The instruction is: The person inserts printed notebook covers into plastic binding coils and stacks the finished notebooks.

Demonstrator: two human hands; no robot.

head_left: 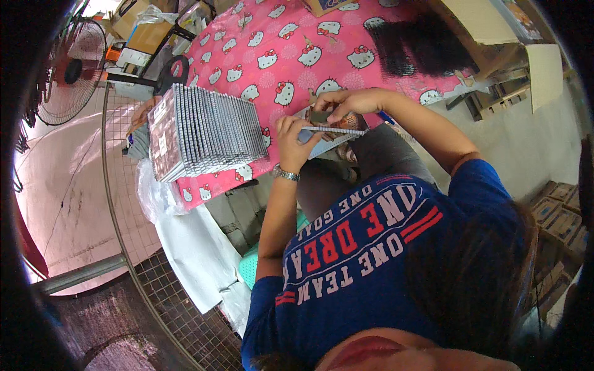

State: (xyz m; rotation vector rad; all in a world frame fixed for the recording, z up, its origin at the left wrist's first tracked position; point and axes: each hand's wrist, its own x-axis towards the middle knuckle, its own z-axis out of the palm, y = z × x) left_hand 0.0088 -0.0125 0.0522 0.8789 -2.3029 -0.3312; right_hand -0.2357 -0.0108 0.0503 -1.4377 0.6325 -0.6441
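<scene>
Over my lap, at the near edge of the table, is a spiral-bound notebook (354,122) with a dark printed cover, tilted, its wire binding toward me. My left hand (291,143), with a metal-band watch (286,173) at the wrist, grips its left end between thumb and fingers. Bent fingers of my right hand (354,103) close on its far side; part of what they pinch is hidden. Left of my hands rises a tall stack of spiral-bound notebooks (216,130), spirals facing mostly right and upward.
A pink cartoon-cat cloth (284,55) covers the table, with a black patch (427,46) at far right. A standing fan (73,71), cardboard box (148,31) and plastic bag (158,188) are left. An open carton (489,21) stands far right; packed bundles (557,210) lie lower right.
</scene>
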